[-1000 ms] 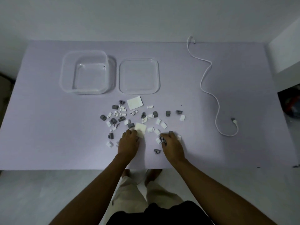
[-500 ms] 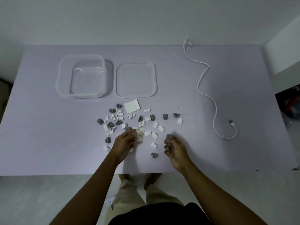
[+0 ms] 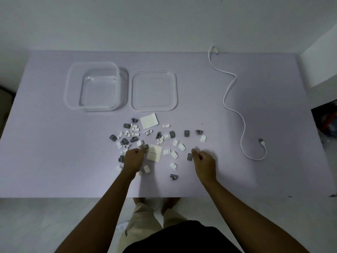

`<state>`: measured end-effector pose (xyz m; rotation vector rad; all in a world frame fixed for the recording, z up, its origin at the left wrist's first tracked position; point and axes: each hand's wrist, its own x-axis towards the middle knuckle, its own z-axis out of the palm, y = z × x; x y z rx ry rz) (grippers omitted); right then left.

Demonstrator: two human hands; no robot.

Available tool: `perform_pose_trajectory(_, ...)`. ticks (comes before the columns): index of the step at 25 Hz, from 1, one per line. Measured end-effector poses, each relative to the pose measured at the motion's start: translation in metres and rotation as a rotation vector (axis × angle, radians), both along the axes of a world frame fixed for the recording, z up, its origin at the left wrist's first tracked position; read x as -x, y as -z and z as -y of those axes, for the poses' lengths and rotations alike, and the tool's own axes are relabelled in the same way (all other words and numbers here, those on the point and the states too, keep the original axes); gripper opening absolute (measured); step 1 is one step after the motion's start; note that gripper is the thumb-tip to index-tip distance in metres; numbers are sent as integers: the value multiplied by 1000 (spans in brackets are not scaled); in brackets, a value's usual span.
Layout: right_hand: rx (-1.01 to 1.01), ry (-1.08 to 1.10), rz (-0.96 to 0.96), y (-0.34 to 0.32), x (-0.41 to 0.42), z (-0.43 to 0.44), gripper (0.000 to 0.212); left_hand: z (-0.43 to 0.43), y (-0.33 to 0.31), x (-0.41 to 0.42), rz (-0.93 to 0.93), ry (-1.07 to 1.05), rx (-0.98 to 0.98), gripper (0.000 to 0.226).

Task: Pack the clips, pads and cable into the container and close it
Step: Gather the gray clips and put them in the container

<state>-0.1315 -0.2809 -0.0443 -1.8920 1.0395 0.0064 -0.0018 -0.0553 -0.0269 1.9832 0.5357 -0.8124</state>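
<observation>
Several small grey and white clips (image 3: 134, 133) lie scattered on the lilac table (image 3: 54, 143), with a white pad (image 3: 149, 120) at the pile's far side and a cream pad (image 3: 154, 152) in its middle. My left hand (image 3: 133, 159) is curled, its fingertips pinching a grey clip (image 3: 145, 147) beside the cream pad. My right hand (image 3: 204, 161) is curled too, and it holds another grey clip (image 3: 189, 157) at the thumb tip. The clear container (image 3: 67, 88) stands open and empty at the back left. Its lid (image 3: 154, 91) lies flat to its right. The white cable (image 3: 261, 141) snakes along the right side.
The table's front edge runs just below my wrists. A white cabinet corner (image 3: 321, 57) stands at the far right, with dark clutter (image 3: 326, 121) below it. The wall runs behind the table.
My right hand lifted off the clips and shifted right with a grey clip at its thumb. My left hand barely moved. The view tilted slightly.
</observation>
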Motion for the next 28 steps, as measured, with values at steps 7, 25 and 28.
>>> perform_pose_trajectory(7,194,-238,-209,8,-8,-8,40,-14,11,-10,242,414,-451,66)
perform_pose_trajectory(25,-1156,322,262,-48,-94,-65,21,-39,-12,-63,-479,-21,622,18)
perform_pose_trajectory(28,-1323,367,336,-48,-99,-75,15,-58,-20,-83,-497,63,662,21)
